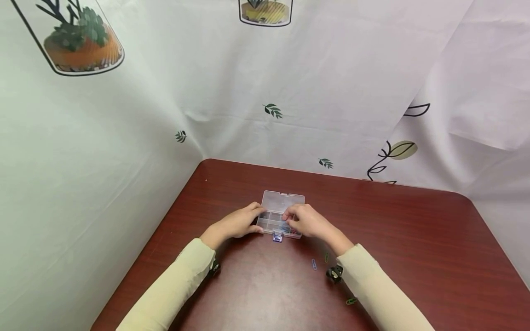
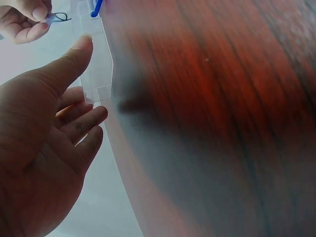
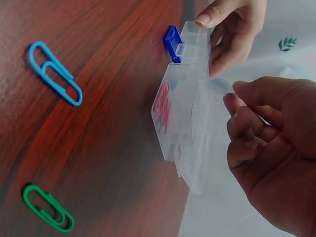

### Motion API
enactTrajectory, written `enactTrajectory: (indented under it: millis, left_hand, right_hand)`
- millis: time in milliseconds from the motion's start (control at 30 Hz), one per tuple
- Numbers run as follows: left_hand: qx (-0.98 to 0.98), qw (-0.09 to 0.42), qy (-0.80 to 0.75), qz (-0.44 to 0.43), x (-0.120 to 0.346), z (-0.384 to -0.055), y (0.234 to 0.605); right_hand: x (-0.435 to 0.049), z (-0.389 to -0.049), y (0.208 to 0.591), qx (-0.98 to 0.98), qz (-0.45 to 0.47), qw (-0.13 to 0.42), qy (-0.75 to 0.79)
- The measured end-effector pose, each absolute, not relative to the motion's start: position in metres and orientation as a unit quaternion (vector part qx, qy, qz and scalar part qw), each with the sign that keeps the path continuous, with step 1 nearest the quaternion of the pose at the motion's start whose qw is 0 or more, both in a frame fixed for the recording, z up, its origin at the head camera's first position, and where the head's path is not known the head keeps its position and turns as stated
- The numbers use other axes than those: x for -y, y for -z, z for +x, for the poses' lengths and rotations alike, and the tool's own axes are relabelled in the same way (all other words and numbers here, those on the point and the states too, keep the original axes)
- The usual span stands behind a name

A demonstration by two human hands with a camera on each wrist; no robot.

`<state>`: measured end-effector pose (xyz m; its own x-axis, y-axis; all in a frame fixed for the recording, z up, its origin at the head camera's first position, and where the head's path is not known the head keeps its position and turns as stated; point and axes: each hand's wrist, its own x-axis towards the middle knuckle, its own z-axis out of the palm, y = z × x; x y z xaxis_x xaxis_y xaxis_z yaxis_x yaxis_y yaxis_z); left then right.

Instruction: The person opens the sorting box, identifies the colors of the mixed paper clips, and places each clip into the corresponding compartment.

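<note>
A clear plastic compartment box (image 1: 271, 221) lies on the table with its lid (image 1: 283, 201) raised at the back. My left hand (image 1: 240, 222) holds the box's left end, thumb at the front corner and fingers toward the back. Above the right compartments is my right hand (image 1: 308, 221), which pinches a bluish paper clip (image 2: 61, 19) between thumb and index finger. Pink paper clips (image 3: 163, 101) show through the box's right end. A blue latch (image 3: 171, 43) hangs open at the front. Some compartments are hidden behind my right fingers.
On the dark red table (image 1: 397, 248), a blue paper clip (image 1: 314, 264) and a green paper clip (image 1: 326, 257) lie in front of the box. Another green clip (image 1: 351, 301) is nearer, beside my right sleeve. White printed fabric (image 1: 323, 92) hangs behind and at the left.
</note>
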<state>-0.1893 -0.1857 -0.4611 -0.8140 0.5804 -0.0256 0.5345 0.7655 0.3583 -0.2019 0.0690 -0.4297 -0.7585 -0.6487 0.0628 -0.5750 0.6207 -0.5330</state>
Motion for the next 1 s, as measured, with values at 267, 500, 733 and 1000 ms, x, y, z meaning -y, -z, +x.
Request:
enactTrajectory:
  millis: [267, 500, 733, 1000]
  left_hand:
    - [-0.938, 0.072, -0.17, 0.292, 0.185, -0.189, 0.46]
    - [-0.939, 0.068, -0.167, 0.293, 0.186, -0.19, 0.461]
    - [-0.939, 0.069, -0.164, 0.295, 0.186, -0.19, 0.461]
    - [-0.938, 0.069, -0.16, 0.298, 0.186, -0.189, 0.461]
  right_hand:
    - [-0.074, -0.201, 0.428, -0.901, -0.328, 0.074, 0.272]
    - [-0.088, -0.196, 0.425, -0.905, -0.324, 0.068, 0.269]
    - [-0.106, -0.19, 0.429, -0.905, -0.326, 0.057, 0.268]
    - [-0.122, -0.182, 0.43, -0.905, -0.325, 0.05, 0.269]
